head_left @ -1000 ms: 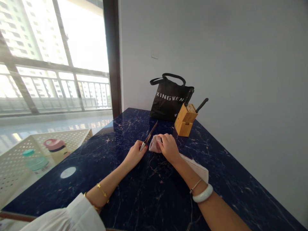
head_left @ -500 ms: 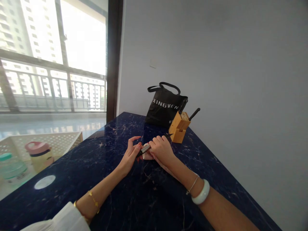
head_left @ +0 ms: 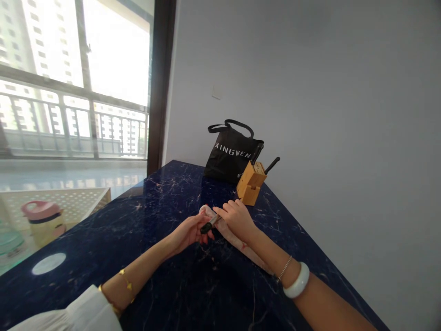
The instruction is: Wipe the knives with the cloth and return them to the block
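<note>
Steel kitchen knife (head_left: 214, 221), black-handled, sits in the closed left grip (head_left: 188, 232); the partly open right grip (head_left: 236, 219) rests on a pink cloth strip (head_left: 251, 253) beside the blade, above the blue marble worktop (head_left: 103, 220).

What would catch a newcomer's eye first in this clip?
The left hand and right hand meet mid-counter around a black-handled knife, above a pale pink cloth. Behind them, on the dark blue marble counter, stand a wooden knife block and a black XINGWEN bag.
</note>
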The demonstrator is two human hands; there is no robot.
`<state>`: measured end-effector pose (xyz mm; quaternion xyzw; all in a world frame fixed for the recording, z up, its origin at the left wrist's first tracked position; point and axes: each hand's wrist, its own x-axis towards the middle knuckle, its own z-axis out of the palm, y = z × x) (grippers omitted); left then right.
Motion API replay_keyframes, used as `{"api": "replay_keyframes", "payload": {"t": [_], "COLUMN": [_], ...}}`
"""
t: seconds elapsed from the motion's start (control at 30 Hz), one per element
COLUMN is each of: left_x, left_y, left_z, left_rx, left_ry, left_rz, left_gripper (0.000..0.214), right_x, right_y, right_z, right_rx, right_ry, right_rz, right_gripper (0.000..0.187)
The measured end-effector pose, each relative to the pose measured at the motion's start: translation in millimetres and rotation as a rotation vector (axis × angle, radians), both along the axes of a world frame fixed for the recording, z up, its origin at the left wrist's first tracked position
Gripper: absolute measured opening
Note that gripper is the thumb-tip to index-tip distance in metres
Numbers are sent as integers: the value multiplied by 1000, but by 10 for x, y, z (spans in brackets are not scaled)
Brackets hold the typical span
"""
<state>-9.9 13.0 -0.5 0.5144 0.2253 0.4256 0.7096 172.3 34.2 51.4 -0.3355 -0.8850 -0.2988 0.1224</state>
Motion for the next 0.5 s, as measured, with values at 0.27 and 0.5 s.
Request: {"api": "replay_keyframes", "payload": {"t": [0.27,0.5], "left_x": [-53,-111], "left_y": [29,135], "left_z": [-25,-98], "left_rx": [-175,-131], "left_ry": [-173,-180], "left_rz": [113,241], "left_gripper": [24,27], "right_x": [-212,-416], "right_y": [126,240], "right_z": [-176,-487], "right_rx": [-52,-248], "right_ry": [226,771], "right_rz": [-29,-220], "right_gripper": [40,42]}}
